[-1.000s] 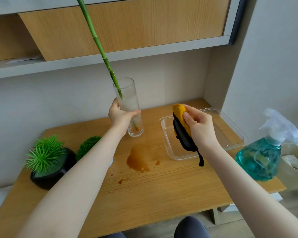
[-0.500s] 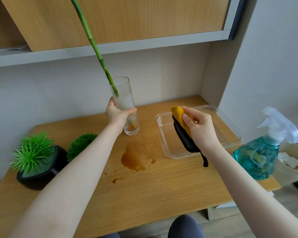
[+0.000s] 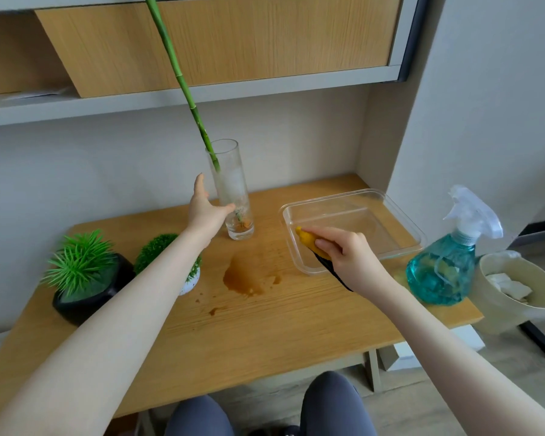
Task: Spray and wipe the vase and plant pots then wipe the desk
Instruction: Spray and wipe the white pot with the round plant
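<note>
Vase (image 3: 232, 196): clear glass, upright on the counter (image 3: 265, 328) at the far centre, a green stalk (image 3: 183, 86) leaning out of it to the upper left. One second ago the left hand gripped it around the middle; the left hand (image 3: 206, 209) has now let go, fingers spread and straight, thumb tip just touching the lower wall of the glass, holding nothing

Cloth (image 3: 312, 243): yellow with a black part trailing toward the wrist. The right hand (image 3: 348, 256) pinches it between curled fingers and thumb. Earlier this hand held the cloth raised above the tray; it has since come down, and the yellow end now sits over the tray's near-left corner. Whether the cloth touches the tray floor cannot be told

Tray (image 3: 400, 215): clear, rectangular, right of the vase, in the same place as before

Spill (image 3: 243, 278): brown stain with small drops at the counter's centre, near side of the vase, unchanged

Pots: a black pot (image 3: 85, 303) with a spiky green plant at the left, and a white pot (image 3: 191, 283) with a rounded green plant just right of it, partly hidden by the left forearm. Neither has moved

Bottle (image 3: 444, 269): teal spray bottle with a clear trigger head, at the right edge of the counter, near side of the tray

Bin (image 3: 501, 297): cream, right of the bottle, off the counter, with white paper inside
</note>
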